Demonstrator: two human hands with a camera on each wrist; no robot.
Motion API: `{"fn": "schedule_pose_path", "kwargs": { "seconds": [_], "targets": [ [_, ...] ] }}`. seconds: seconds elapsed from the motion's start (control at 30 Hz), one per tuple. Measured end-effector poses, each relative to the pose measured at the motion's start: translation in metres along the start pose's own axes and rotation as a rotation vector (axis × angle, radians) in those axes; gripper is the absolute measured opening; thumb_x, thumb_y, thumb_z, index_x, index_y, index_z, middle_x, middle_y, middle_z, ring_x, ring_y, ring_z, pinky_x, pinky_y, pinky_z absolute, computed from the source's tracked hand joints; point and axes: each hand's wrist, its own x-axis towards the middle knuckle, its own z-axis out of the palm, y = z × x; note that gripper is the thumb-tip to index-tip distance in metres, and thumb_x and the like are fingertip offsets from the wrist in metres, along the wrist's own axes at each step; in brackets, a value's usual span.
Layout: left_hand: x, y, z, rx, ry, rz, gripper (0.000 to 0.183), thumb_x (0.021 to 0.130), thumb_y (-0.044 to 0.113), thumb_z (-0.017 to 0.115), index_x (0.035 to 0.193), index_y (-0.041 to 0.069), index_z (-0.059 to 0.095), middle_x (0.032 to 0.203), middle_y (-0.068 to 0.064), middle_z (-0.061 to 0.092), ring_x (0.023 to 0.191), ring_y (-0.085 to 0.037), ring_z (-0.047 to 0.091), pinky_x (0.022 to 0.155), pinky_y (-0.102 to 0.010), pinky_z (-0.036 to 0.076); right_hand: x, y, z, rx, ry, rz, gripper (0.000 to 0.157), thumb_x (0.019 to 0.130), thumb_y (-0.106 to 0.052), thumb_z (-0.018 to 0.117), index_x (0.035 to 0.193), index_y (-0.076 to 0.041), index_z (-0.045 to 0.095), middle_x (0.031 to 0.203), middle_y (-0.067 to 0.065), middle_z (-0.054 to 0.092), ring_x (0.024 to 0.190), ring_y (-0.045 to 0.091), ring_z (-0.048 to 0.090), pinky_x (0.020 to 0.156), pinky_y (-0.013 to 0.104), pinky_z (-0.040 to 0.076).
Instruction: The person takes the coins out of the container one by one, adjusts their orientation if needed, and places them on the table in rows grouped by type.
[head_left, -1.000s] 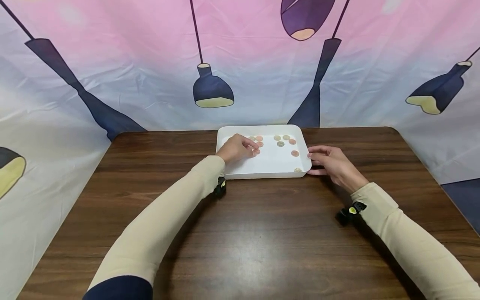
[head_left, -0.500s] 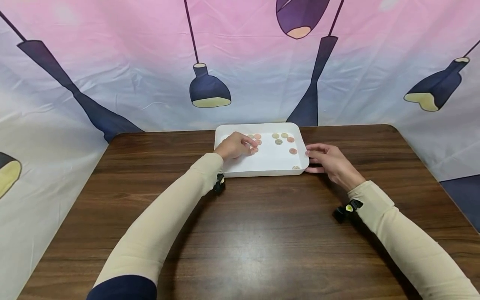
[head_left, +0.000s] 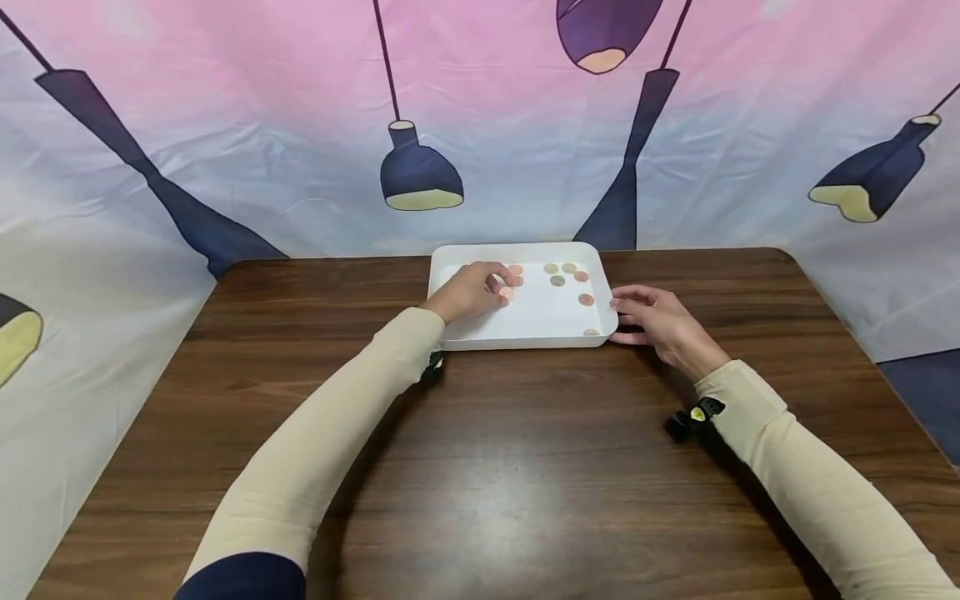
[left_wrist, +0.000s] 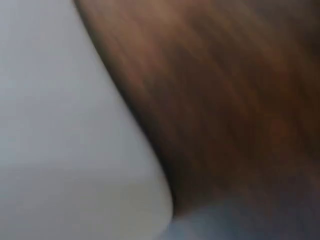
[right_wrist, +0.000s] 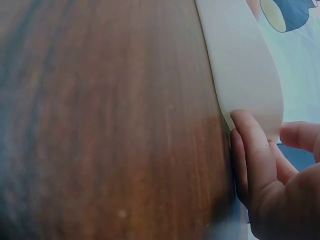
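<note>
A shallow white tray (head_left: 540, 321) lies near the table's far edge with several coins in it. My left hand (head_left: 468, 290) reaches over its left part. Thumb and forefinger pinch a copper-coloured coin (head_left: 506, 293) just above the tray floor. Beside those fingertips lies another copper-coloured coin (head_left: 515, 281). My right hand (head_left: 663, 325) grips the tray at its near right corner. In the right wrist view, that hand's fingers (right_wrist: 255, 142) lie against the tray's outer wall (right_wrist: 247, 65). The left wrist view is blurred, showing only tray and table.
Yellowish coins (head_left: 557, 281) and copper-coloured ones (head_left: 586, 299) lie in the tray's right half. One coin (head_left: 591, 332) sits by its near right corner. The brown wooden table (head_left: 487, 467) extends toward me. A printed cloth (head_left: 300, 167) hangs behind the table.
My left hand has drawn slightly left, and the coin at its fingertips has moved with it, up off the others. My right hand stays at the tray. The head view has shifted slightly.
</note>
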Motion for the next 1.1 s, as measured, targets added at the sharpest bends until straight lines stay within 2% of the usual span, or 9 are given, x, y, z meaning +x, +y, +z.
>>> {"fn": "schedule_pose_path", "kwargs": {
  "seconds": [0.13, 0.3, 0.57, 0.73, 0.9, 1.1],
  "targets": [
    [-0.001, 0.005, 0.001, 0.118, -0.038, 0.054, 0.025, 0.104, 0.013, 0.067, 0.128, 0.008, 0.073, 0.101, -0.008, 0.069, 0.092, -0.021, 0.059, 0.079, -0.027, 0.050, -0.002, 0.002, -0.005, 0.002, -0.003, 0.003, 0.054, 0.111, -0.016, 0.056, 0.157, 0.004, 0.038, 0.138, 0.013, 0.049, 0.098, 0.009, 0.067, 0.089, 0.029, 0.067],
    [-0.004, 0.010, -0.002, 0.169, -0.041, 0.079, 0.020, 0.103, 0.011, 0.066, 0.120, 0.005, 0.075, 0.103, -0.008, 0.071, 0.097, -0.021, 0.062, 0.088, -0.031, 0.054, -0.001, 0.002, -0.006, 0.013, -0.008, 0.002, 0.053, 0.111, -0.018, 0.057, 0.157, 0.002, 0.039, 0.140, 0.011, 0.048, 0.102, 0.011, 0.066, 0.091, 0.030, 0.067],
    [-0.009, 0.005, -0.006, 0.129, -0.040, 0.059, 0.014, 0.100, 0.007, 0.071, 0.114, 0.005, 0.075, 0.102, -0.007, 0.069, 0.097, -0.021, 0.061, 0.086, -0.030, 0.054, 0.001, 0.002, -0.005, 0.019, -0.018, 0.030, 0.051, 0.112, -0.019, 0.055, 0.157, -0.001, 0.039, 0.137, 0.010, 0.048, 0.100, 0.011, 0.066, 0.092, 0.028, 0.067],
    [-0.015, 0.000, -0.011, 0.065, -0.018, 0.061, 0.019, 0.096, 0.004, 0.075, 0.114, 0.004, 0.076, 0.098, -0.006, 0.067, 0.089, -0.020, 0.059, 0.073, -0.025, 0.053, 0.001, 0.003, -0.004, 0.021, -0.019, 0.041, 0.050, 0.112, -0.018, 0.055, 0.156, -0.001, 0.040, 0.137, 0.010, 0.049, 0.097, 0.010, 0.067, 0.091, 0.028, 0.067],
    [-0.028, 0.000, -0.020, -0.021, 0.007, 0.094, 0.022, 0.093, 0.002, 0.079, 0.114, 0.004, 0.077, 0.094, -0.005, 0.065, 0.083, -0.018, 0.059, 0.062, -0.022, 0.055, 0.002, 0.003, -0.004, 0.019, -0.025, 0.045, 0.052, 0.112, -0.019, 0.055, 0.157, -0.001, 0.038, 0.138, 0.010, 0.048, 0.098, 0.009, 0.067, 0.092, 0.028, 0.066],
    [-0.047, 0.002, -0.031, -0.019, 0.037, 0.142, 0.025, 0.091, 0.011, 0.085, 0.115, 0.007, 0.077, 0.093, -0.004, 0.066, 0.089, -0.020, 0.061, 0.069, -0.027, 0.058, 0.002, 0.002, -0.005, 0.015, -0.021, 0.055, 0.051, 0.112, -0.019, 0.055, 0.157, -0.002, 0.039, 0.139, 0.010, 0.048, 0.099, 0.010, 0.066, 0.091, 0.028, 0.066]
  ]
}}
